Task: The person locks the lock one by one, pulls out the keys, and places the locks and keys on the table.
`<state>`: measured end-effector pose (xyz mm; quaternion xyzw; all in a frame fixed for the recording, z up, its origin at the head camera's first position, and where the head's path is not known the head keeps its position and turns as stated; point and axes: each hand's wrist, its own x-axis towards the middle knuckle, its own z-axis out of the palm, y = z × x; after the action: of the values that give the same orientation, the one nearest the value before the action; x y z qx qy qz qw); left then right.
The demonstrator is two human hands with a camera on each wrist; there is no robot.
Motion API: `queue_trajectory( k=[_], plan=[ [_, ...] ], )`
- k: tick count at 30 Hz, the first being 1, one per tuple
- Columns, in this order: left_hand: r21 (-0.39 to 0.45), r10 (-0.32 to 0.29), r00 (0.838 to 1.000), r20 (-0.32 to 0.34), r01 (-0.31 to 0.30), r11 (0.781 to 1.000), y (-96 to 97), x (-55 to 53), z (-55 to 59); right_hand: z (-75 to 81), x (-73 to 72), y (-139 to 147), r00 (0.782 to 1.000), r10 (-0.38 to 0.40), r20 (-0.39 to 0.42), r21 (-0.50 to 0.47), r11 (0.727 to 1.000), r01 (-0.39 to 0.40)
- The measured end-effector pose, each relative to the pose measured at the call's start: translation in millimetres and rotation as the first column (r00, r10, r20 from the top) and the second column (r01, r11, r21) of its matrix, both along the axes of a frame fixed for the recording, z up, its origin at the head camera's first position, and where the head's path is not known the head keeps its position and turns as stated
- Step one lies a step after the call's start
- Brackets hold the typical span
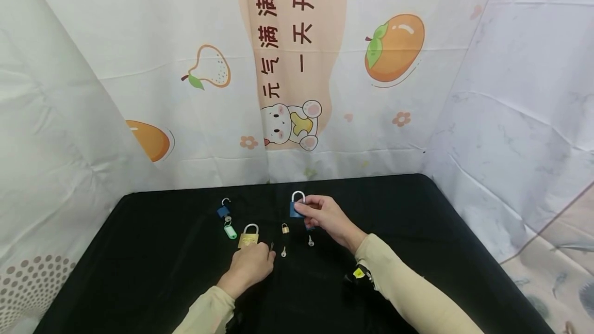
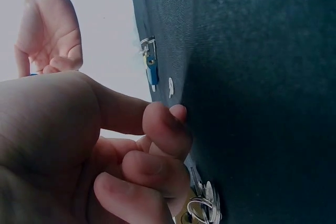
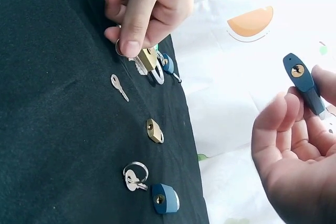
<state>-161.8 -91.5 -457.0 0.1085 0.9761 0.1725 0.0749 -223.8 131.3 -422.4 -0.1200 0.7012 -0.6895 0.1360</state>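
Note:
My right hand (image 1: 327,215) pinches a blue padlock (image 1: 295,210) between thumb and fingers, raised above the cloth; its keyhole face shows in the right wrist view. My left hand (image 1: 252,264) is low over the cloth beside a brass padlock (image 1: 248,239), fingers loosely curled. In the left wrist view, keys on a ring (image 2: 209,203) lie by that padlock, below the fingers, and nothing shows between the fingertips. From the right wrist view, the left thumb overlaps the ring (image 3: 119,49); contact is unclear.
A small brass padlock (image 3: 154,130) and a single key (image 3: 119,87) lie mid-table. Another blue padlock (image 3: 165,199) has keys on a ring (image 3: 134,177) beside it. Farther left is a blue padlock (image 1: 223,211) with a key and green tag (image 1: 230,231). Curtains surround the black cloth (image 1: 153,272).

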Motion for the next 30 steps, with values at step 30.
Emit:
queue_trajectory(
  k=[30],
  plan=[
    [0.099,-0.025,0.995,-0.101,0.035,0.995,-8.0,-5.4,5.8,1.7,-2.7,-13,0.999,0.015,0.037,0.118,0.993,-0.020]
  ],
)
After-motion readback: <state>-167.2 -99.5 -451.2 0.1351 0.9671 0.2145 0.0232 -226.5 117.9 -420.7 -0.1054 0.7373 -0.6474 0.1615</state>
